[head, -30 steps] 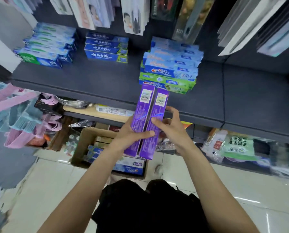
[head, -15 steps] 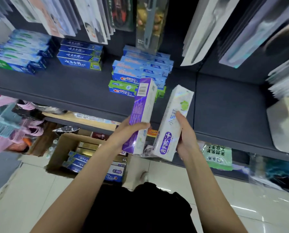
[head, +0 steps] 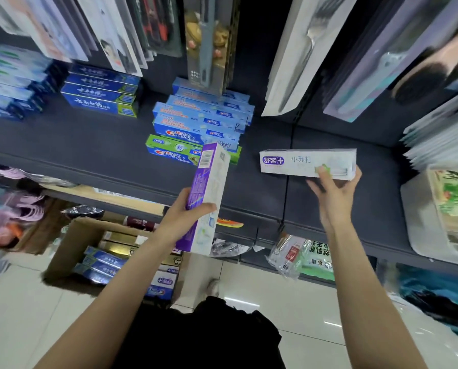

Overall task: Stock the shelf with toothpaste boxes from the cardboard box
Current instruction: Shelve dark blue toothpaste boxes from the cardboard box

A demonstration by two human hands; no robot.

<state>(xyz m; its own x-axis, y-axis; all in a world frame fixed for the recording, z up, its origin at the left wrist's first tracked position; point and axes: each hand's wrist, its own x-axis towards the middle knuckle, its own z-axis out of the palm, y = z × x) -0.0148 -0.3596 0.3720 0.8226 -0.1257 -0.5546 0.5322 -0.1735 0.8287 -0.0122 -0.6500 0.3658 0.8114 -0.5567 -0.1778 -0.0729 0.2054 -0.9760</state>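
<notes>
— Hands first, quick. Right hand?
— Reaching up over the dark shelf, fingers curled under a white toothpaste box with a purple logo, thumb on its front face. Box lies level, long side across, at the shelf surface; can't tell whether it touches down yet.
— Left hand?
— Wrapped round a purple-sided toothpaste box, gripping the lower half. That one stands nearly upright, tilted slightly, barcode end up, in front of the shelf edge.
— Neighbours on the shelf?
— Stack of blue and green toothpaste boxes just behind the purple box, left of the white one. Dark blue boxes further left, well apart.
— Cardboard box?
— On the tiled floor below, lower left, open, more boxed toothpaste inside. Both forearms bare.
</notes>
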